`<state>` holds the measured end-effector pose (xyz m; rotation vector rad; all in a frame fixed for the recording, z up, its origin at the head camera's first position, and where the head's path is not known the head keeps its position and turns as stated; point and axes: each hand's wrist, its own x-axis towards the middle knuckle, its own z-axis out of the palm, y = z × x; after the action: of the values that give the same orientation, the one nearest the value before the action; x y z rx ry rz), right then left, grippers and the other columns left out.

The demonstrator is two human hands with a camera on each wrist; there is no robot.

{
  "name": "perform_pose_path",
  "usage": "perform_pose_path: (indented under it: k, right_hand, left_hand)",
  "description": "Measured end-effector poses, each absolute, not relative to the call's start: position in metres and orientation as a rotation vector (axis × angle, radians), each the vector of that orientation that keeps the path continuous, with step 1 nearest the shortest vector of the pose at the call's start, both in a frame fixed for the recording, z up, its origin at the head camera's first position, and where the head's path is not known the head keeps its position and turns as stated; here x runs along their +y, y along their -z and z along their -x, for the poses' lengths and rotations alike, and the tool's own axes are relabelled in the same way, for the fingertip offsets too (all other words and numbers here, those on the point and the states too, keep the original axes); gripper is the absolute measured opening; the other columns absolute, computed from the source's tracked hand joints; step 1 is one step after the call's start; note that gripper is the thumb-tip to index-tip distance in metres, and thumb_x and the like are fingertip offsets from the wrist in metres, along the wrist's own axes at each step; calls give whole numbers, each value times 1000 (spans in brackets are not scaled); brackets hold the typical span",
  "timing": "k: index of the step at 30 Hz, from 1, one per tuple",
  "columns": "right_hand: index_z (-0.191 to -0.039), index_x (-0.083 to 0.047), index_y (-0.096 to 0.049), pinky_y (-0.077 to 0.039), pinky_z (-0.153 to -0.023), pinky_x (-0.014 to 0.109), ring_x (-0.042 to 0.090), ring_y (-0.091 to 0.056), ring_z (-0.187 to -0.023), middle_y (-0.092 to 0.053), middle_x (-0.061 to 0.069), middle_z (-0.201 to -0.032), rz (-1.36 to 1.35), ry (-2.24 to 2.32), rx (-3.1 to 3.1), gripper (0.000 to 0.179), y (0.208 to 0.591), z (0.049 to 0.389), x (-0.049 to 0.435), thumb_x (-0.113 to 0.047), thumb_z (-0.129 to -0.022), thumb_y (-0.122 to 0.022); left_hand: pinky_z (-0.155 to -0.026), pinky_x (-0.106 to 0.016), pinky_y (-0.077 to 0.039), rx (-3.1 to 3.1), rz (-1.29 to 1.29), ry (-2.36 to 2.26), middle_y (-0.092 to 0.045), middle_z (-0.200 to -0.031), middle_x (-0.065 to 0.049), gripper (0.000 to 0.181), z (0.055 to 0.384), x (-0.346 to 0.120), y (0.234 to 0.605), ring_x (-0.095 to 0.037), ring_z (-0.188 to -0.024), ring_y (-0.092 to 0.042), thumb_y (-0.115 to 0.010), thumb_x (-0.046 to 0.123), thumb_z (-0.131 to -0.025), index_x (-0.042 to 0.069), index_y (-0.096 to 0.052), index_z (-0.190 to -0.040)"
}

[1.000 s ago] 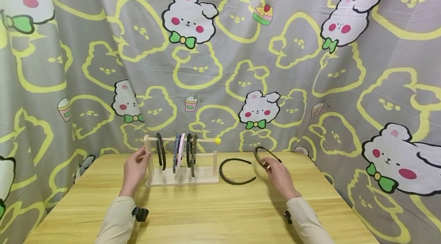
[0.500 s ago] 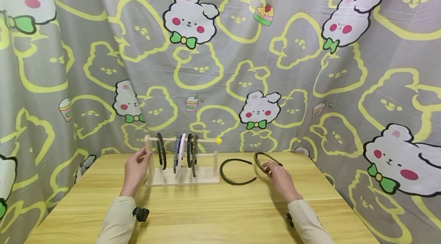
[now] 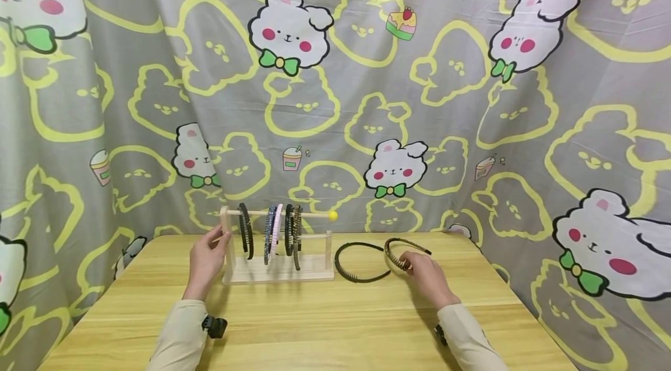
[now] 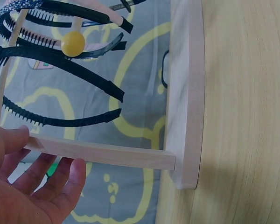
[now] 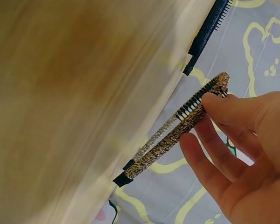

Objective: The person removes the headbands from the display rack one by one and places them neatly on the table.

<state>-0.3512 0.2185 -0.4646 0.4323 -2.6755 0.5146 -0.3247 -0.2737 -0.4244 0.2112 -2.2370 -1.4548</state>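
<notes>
My left hand (image 3: 206, 257) grips the left post of a wooden headband rack (image 3: 251, 272); in the left wrist view the thumb and fingers lie on either side of the post (image 4: 102, 151). With my right hand (image 3: 427, 278) I pinch a glittery gold-and-black toothed headband (image 5: 161, 147) between thumb and fingers, low over the table's right side. Whether its ends touch the wood I cannot tell. Just left of it, a black toothed headband (image 3: 339, 266) lies flat on the table. Several headbands hang from the rack's upper rod, including a pink one (image 3: 278, 225) and a black one (image 3: 244, 231).
A yellow ball (image 3: 332, 215) caps the right end of the rack's upper rod. The wood-grain table (image 3: 314, 324) runs back to a grey curtain (image 3: 335, 85) printed with cartoon rabbits, which also closes in both sides.
My right hand has lowered the gold-and-black headband and tipped it flatter, shifting it slightly left toward the black one. The left hand stays on the rack's post.
</notes>
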Motion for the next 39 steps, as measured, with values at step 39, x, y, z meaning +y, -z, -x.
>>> perform_pose_path:
  k: [39]
  right_hand:
    - [-92,-8,-74,-57,-65,43,23,-68,-75,-73,5,-82,-439,-397,-2811,40,463,357,219,22,-72,-57]
  left_hand:
    - [-98,-52,-49,-2255,-213,1457,-53,-141,-18,50,325,-276,425,-38,-121,-58,-51,36,-102,13,-46,-147]
